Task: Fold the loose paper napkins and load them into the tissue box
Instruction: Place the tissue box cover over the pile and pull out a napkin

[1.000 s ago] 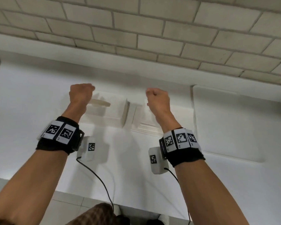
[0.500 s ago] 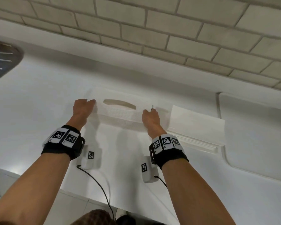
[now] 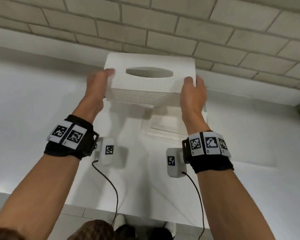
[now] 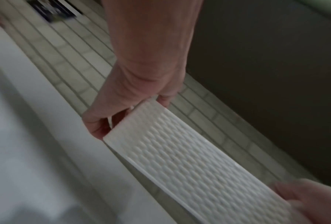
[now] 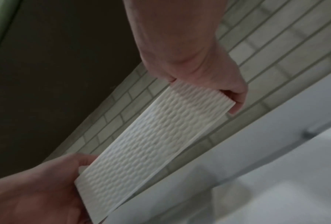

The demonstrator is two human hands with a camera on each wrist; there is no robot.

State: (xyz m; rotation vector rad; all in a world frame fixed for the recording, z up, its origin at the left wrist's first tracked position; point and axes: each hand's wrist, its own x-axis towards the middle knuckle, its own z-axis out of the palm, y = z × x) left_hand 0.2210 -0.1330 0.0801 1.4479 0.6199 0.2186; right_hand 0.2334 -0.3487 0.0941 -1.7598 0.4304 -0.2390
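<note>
A white tissue box with a woven-pattern side and an oval slot on top hangs in the air above the counter. My left hand grips its left end, thumb on the top edge. My right hand grips its right end the same way. The wrist views show the textured side of the tissue box held between the left hand and the right hand. A stack of folded white napkins lies on the counter below the box, partly hidden by my right wrist.
The white counter runs back to a low white ledge and a grey brick-tile wall. A shallow raised white panel lies at the right. The counter's front edge and floor tiles show below my forearms.
Both hands took hold of the tissue box at its ends and lifted it off the counter, up and toward the wall. The napkin stack stays on the counter.
</note>
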